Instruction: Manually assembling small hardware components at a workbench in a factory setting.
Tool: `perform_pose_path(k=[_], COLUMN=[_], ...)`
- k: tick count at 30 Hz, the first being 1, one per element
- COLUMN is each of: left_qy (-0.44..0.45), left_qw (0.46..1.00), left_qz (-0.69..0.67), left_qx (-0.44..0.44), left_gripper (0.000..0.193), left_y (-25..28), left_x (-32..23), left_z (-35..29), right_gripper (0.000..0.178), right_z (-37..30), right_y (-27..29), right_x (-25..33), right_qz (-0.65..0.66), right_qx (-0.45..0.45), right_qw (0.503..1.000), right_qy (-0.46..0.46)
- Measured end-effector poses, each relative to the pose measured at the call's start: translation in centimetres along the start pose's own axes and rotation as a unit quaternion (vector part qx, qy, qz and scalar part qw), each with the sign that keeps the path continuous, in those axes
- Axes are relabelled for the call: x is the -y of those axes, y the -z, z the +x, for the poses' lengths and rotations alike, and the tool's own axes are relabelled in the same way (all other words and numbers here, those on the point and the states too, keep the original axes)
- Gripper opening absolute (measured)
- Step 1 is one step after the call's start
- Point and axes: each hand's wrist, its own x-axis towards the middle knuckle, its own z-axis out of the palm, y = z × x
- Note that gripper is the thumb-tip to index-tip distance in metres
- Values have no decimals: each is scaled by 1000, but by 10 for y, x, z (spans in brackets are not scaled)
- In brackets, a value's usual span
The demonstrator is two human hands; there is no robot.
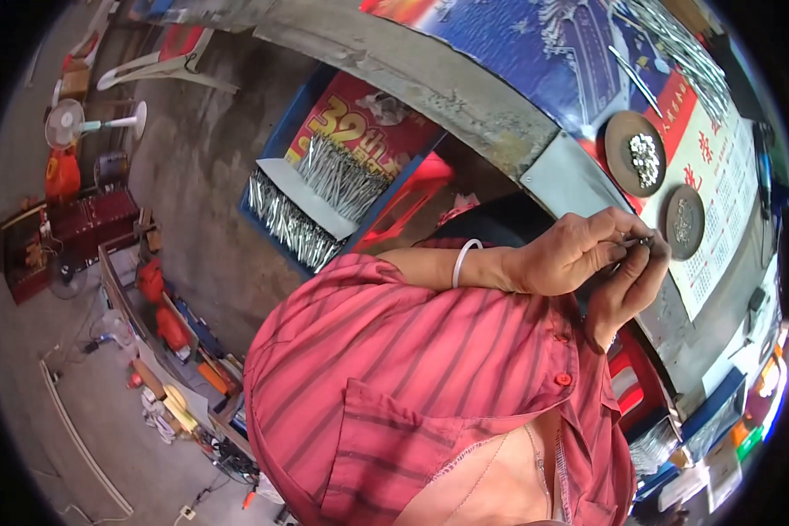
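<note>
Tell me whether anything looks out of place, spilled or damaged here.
Only minor things: a couple of thin metal rods lie near a brown dish, apart from the loose pile, looking stray, and the grey bench edge looks stained. The dark piece between the fingers is too small to judge.

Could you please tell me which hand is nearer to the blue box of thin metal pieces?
Left. The left hand is right of the blue box; the right hand is farther right, beyond the left one.

Seen from the wearer's head through a wide fisheye lens, facing down, close above striped shirt (412, 377) and fingers (607, 226) beside the worktop (579, 180) edge.
</note>
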Motion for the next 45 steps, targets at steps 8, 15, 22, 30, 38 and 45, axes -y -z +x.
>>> perform_pose_path(k=[8,15,22,30,38,45], left_qy=[172,236,312,189,281,186], left_qw=[927,716,717,545,831,924], left_qz=[291,624,603,792,445,268], left_qx=[-164,-207,-162,-199,-182,-200], left_gripper=[22,13,23,49,15,11], left_y=[122,256,256,308,239,134], left_x=[-29,-24,-18,44,-32,-58], left_z=[-82,-184,-191,-75,-74,-75], right_gripper=[49,40,45,31,38,25], right_z=[14,7,12,3,1,2], right_y=[-18,-45,-56,-83,-83,-97], right_x=[-7,11,14,4,-13,5], right_qz=[283,271,176,247,527,169], right_qx=[202,319,404,409,377,427], right_qw=[931,895,887,859,636,888], right_qy=[-114,-154,-136,-181,-419,-28])
